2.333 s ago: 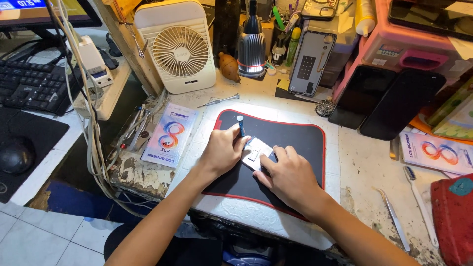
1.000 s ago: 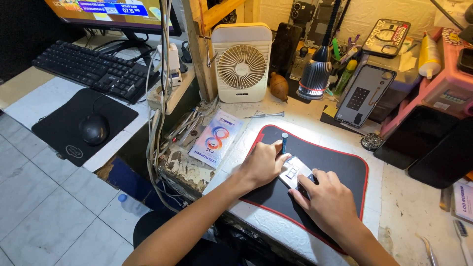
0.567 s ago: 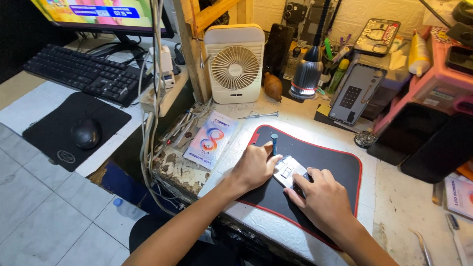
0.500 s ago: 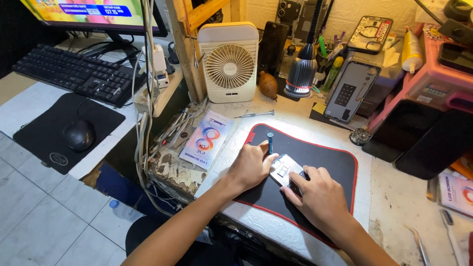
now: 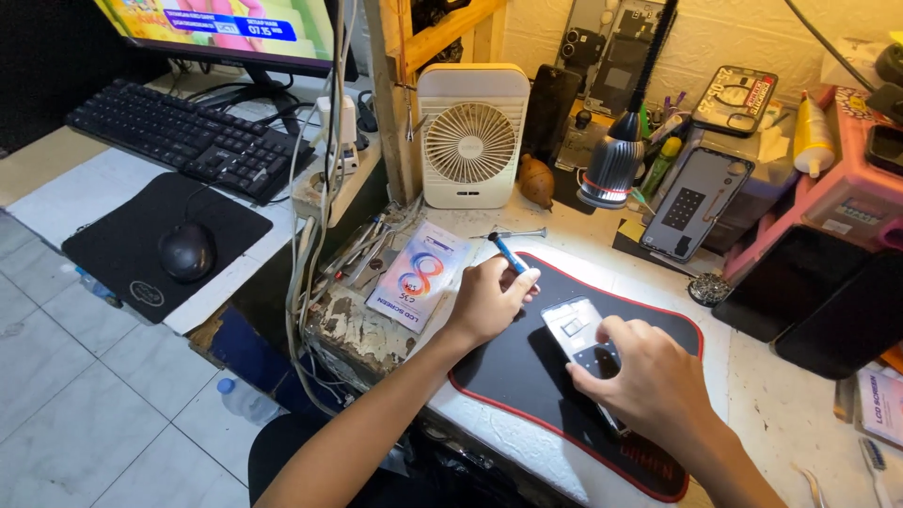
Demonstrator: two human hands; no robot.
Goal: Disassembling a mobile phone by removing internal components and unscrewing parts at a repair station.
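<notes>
My left hand (image 5: 489, 299) holds a blue screwdriver (image 5: 508, 252), its tip pointing up and away, over the left end of the black red-edged work mat (image 5: 513, 376). My right hand (image 5: 649, 381) presses down on an opened phone (image 5: 576, 329) that lies on the mat with its pale inner side up. The phone's lower half is hidden under my right fingers. The two hands sit a short way apart.
A white desk fan (image 5: 472, 136) and a lamp (image 5: 609, 169) stand behind the mat. A colourful flat box (image 5: 421, 275) lies left of it. Dark phones (image 5: 818, 301) and a pink rack (image 5: 842, 198) crowd the right. Keyboard (image 5: 183, 141), mouse (image 5: 186, 252) and monitor are far left.
The view has swung and moved closer. My left hand has lifted off the phone and drawn left with the screwdriver raised; my right hand stays on the phone.
</notes>
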